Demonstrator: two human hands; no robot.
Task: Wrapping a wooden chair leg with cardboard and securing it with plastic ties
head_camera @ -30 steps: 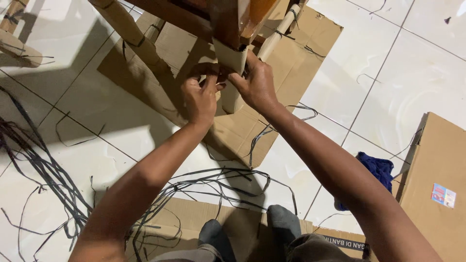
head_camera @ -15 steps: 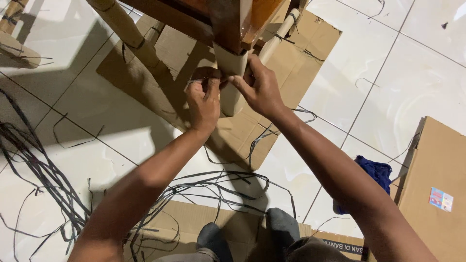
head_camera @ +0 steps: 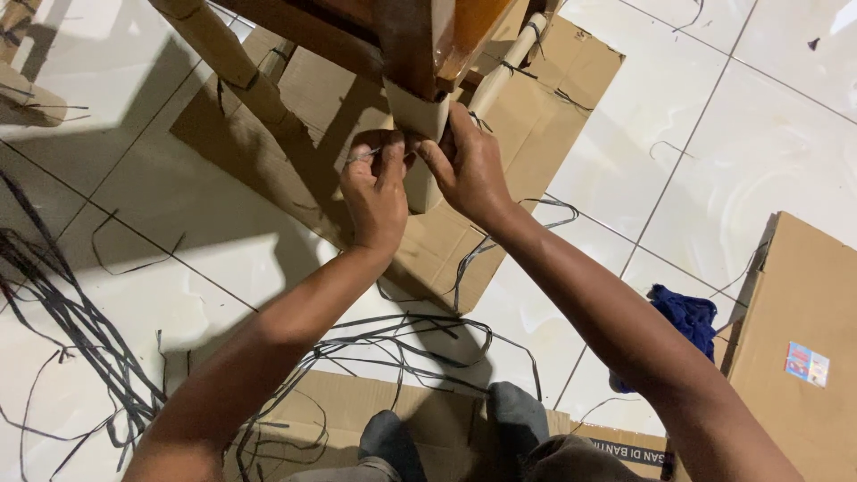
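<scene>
A brown wooden piece of furniture [head_camera: 420,36] stands over a flat cardboard sheet [head_camera: 536,116]. Its near leg is wrapped in a cardboard sleeve [head_camera: 412,112]. My left hand [head_camera: 375,192] pinches a thin grey strap [head_camera: 361,157] at the left side of that wrapped leg. My right hand [head_camera: 469,165] presses against the right side of the sleeve, fingers curled around it. Both hands meet at the leg's front. Two other legs, one at the left [head_camera: 219,54] and one at the back [head_camera: 504,62], are also wrapped in cardboard and tied with dark straps.
Loose dark plastic straps [head_camera: 71,321] lie tangled across the white tiled floor at left and near my feet [head_camera: 513,411]. A blue cloth [head_camera: 683,317] lies at right beside a cardboard box [head_camera: 803,339]. Another cardboard sheet [head_camera: 357,406] lies under my feet.
My left hand has risen slightly and closed tighter on the strap beside the leg. My right hand has shifted a little left against the sleeve.
</scene>
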